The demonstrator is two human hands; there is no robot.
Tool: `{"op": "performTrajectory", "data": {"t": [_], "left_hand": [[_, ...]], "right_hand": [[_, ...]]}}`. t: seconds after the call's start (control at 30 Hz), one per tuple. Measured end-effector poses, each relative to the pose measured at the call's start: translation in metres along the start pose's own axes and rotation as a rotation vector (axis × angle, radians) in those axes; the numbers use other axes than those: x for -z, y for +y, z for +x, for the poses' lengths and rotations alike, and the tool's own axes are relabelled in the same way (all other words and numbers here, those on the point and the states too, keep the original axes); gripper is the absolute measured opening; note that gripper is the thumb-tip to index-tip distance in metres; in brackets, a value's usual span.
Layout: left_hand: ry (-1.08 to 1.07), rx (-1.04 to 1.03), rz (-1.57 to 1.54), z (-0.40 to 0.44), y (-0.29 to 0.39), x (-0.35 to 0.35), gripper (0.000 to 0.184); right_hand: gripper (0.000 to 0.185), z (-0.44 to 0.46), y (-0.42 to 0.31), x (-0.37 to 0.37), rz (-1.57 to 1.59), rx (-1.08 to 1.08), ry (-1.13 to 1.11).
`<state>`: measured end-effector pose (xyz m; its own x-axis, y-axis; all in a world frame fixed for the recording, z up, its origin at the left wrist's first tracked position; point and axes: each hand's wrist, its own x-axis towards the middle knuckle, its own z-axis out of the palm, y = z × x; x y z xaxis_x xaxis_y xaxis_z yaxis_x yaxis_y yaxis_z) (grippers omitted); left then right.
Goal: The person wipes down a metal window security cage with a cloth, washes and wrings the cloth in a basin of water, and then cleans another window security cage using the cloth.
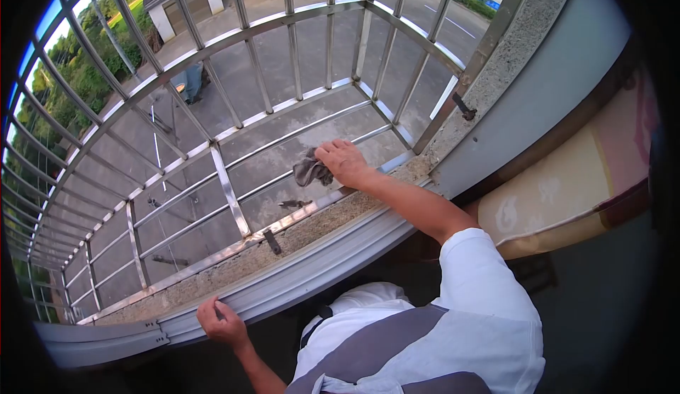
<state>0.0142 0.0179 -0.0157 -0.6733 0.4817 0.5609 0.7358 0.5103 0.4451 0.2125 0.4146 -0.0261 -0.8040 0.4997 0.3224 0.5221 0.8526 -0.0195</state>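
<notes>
My right hand [343,162] reaches out over the sill with its fingers closed round a crumpled grey cloth [312,169]. The cloth hangs among the lower bars of a shiny metal window cage [228,189]. My left hand [224,322] is at the inner edge of the white window frame [304,270], its fingers curled against the rail. Between frame and cage runs a rough concrete sill [212,269].
A short dark metal bracket [272,242] sticks up from the sill. A bolt [465,106] juts from the wall edge at right. Patterned fabric [567,189] lies indoors on the right. Paved ground [283,68] shows far below through the bars.
</notes>
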Motion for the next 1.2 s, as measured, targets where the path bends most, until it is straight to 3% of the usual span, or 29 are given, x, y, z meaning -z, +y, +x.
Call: {"op": "performTrajectory", "data": {"t": [0.17, 0.27, 0.33, 0.43, 0.57, 0.73, 0.8, 0.83, 0.9, 0.97, 1.03, 1.1, 1.17, 1.2], "left_hand": [[-0.019, 0.021, 0.009, 0.004, 0.007, 0.004, 0.013], [-0.02, 0.001, -0.017, 0.006, 0.007, 0.004, 0.013], [0.0, 0.0, -0.016, 0.006, 0.007, 0.003, 0.012], [0.017, 0.014, -0.005, 0.008, 0.009, 0.002, 0.012], [0.041, -0.003, 0.004, 0.009, 0.009, 0.002, 0.01], [0.052, -0.016, -0.01, 0.01, 0.009, 0.0, 0.01], [0.012, 0.005, -0.013, 0.011, 0.011, 0.005, 0.01], [0.025, 0.002, -0.001, 0.012, 0.012, 0.006, 0.01], [-0.004, 0.156, -0.276, 0.015, 0.01, 0.009, 0.013], [-0.038, 0.303, -0.615, 0.023, 0.008, 0.016, 0.034], [0.009, 0.386, -1.09, 0.044, 0.021, 0.022, 0.043], [-0.032, 0.501, -1.218, 0.05, 0.011, 0.017, 0.043], [-0.083, 0.596, -1.356, 0.054, -0.009, 0.016, 0.044], [-0.102, 0.729, -1.421, 0.056, -0.023, 0.016, 0.042]], "right_hand": [[0.021, -0.035, 0.116, 0.023, -0.322, -0.434, -0.164], [0.027, -0.031, 0.113, 0.005, -0.386, -0.425, -0.143], [0.034, -0.028, 0.106, -0.006, -0.375, -0.631, -0.184], [0.037, -0.024, 0.08, 0.011, -0.249, -0.667, -0.192], [0.038, -0.008, 0.029, 0.005, -0.16, -0.463, -0.163], [0.032, 0.027, -0.065, -0.019, 0.196, -0.185, 0.032], [0.031, 0.049, -0.112, -0.003, 0.616, -0.297, -0.101], [0.039, 0.057, -0.13, 0.002, 0.931, -0.339, -0.228], [0.045, 0.061, -0.182, 0.008, 1.662, -0.424, -0.391], [0.05, 0.05, -0.235, 0.029, 1.605, -0.333, -0.371], [0.055, 0.033, -0.277, 0.04, 1.478, -0.191, -0.382], [0.052, 0.018, -0.31, 0.062, 1.474, -0.072, -0.519], [0.048, 0.009, -0.327, 0.074, 1.457, 0.147, -0.347], [0.048, 0.006, -0.327, 0.075, 1.461, 0.152, -0.345]]}}
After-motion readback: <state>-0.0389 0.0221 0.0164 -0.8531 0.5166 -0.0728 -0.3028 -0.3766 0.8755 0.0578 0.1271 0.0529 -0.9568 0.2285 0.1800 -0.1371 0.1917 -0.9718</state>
